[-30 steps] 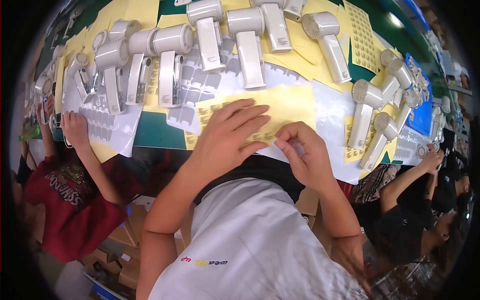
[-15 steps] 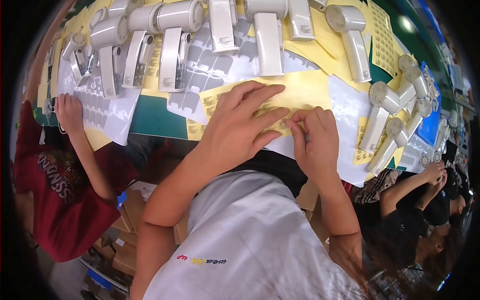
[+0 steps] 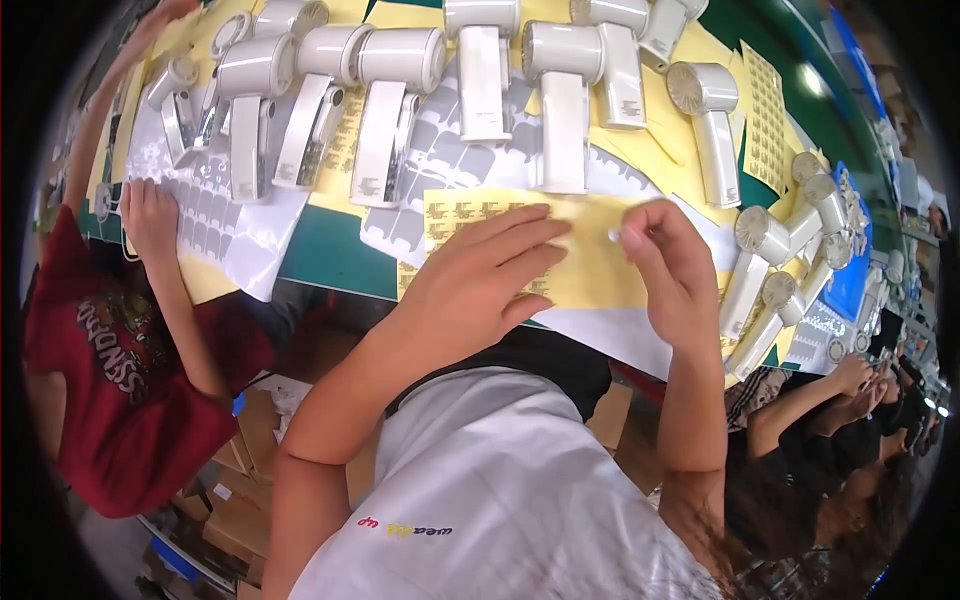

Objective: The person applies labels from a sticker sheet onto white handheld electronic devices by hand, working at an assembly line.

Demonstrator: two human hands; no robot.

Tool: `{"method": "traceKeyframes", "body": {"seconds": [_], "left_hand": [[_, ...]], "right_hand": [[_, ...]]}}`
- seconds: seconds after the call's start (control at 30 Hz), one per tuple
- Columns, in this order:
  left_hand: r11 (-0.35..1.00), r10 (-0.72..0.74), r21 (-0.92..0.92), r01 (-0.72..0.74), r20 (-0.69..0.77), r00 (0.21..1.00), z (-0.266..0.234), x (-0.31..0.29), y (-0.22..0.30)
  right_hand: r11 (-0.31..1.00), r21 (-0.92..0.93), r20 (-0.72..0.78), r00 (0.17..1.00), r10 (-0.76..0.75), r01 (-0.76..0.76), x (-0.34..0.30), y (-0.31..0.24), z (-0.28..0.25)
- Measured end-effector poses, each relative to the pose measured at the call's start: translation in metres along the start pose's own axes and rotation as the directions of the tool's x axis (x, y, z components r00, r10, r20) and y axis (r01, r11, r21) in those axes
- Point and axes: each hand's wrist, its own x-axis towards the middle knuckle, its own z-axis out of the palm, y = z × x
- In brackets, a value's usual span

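Green tabletop [image 3: 340, 256] — printed yellow sheet [image 3: 590, 275]

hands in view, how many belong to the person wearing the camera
2: the left hand lies over the yellow sheet; the right hand is at that sheet's right end, a small pale piece at its fingertips. Neither is hidden.

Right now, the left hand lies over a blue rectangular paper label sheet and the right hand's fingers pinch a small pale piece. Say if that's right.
Not blue: the head view shows the left hand over a yellow rectangular paper label sheet. The right hand does pinch a small pale piece in its fingers.
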Motion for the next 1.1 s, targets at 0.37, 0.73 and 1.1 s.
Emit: {"method": "traceKeyframes", "body": {"seconds": [0.37,0.73,1.1], "left_hand": [[0.961,-0.273,-0.123,0.246,-0.313,0.91,-0.002,0.037,0.0],[0.978,-0.173,0.047,0.203,-0.358,0.918,0.001,0.041,-0.012],[0.977,-0.149,0.091,0.194,-0.363,0.92,0.001,0.041,-0.013]], "right_hand": [[0.995,0.072,0.188,0.981,0.052,-0.066,0.061,-0.002,0.008],[0.996,0.081,0.129,0.991,0.026,-0.037,0.061,0.003,0.014],[0.999,0.038,0.111,0.994,-0.006,0.002,0.06,0.005,0.014]]}}
